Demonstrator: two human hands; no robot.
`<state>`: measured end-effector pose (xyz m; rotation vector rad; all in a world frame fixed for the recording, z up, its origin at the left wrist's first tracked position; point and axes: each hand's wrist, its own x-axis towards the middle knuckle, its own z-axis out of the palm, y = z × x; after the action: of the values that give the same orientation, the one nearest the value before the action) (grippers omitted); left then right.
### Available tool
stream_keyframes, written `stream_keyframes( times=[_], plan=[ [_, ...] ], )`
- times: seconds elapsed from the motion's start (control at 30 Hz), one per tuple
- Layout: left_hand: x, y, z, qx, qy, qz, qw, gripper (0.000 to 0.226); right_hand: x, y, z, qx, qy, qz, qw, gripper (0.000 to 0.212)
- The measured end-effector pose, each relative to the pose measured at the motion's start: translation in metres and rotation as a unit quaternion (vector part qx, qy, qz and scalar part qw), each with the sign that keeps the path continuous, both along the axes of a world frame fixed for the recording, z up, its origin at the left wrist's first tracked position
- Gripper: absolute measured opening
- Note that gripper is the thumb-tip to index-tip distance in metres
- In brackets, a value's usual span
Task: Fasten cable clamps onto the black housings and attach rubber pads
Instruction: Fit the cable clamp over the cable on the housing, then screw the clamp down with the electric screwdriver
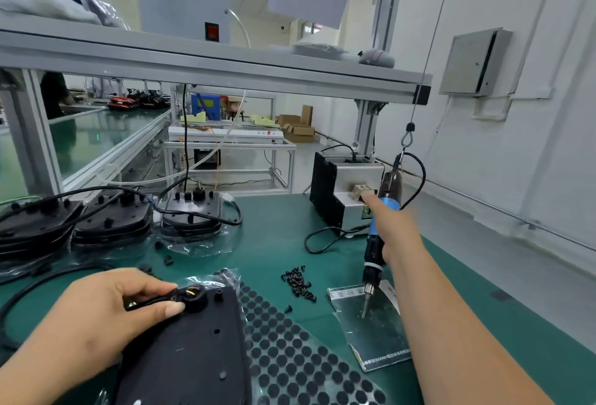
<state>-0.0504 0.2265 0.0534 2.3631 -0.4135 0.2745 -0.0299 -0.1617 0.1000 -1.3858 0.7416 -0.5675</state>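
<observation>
A black housing (193,349) lies on the green mat in front of me. My left hand (106,311) pinches a black cable clamp (161,299) against its top edge, beside the cable bushing (195,296). My right hand (392,227) reaches far forward, index finger stretched toward the outlet of the screw feeder (348,191). The hanging blue electric screwdriver (380,227) dangles in front of that hand; whether the hand holds it I cannot tell. A sheet of round black rubber pads (290,349) lies right of the housing.
Loose black screws (298,282) lie mid-table. Stacks of black housings with cables (113,220) stand at the back left. A clear bag with a label (374,330) lies under the screwdriver tip. A black cord (322,240) runs from the feeder.
</observation>
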Motion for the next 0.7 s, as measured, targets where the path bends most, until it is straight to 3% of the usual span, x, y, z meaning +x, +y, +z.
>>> stream_keyframes(
  times=[0.3, 0.5, 0.7],
  plan=[
    [-0.004, -0.005, 0.006, -0.016, -0.010, -0.008, 1.000, 0.030, -0.001, 0.016, -0.011, -0.034, -0.001, 0.069, 0.997, 0.048],
    [-0.010, -0.011, 0.010, -0.030, -0.012, -0.014, 0.999, 0.027, -0.008, 0.032, 0.010, 0.046, -0.113, 0.094, 0.988, 0.029],
    [-0.009, -0.012, 0.008, -0.015, -0.015, -0.014, 1.000, 0.030, -0.024, 0.100, 0.054, 0.178, -0.329, 0.261, 0.890, 0.022]
  ],
)
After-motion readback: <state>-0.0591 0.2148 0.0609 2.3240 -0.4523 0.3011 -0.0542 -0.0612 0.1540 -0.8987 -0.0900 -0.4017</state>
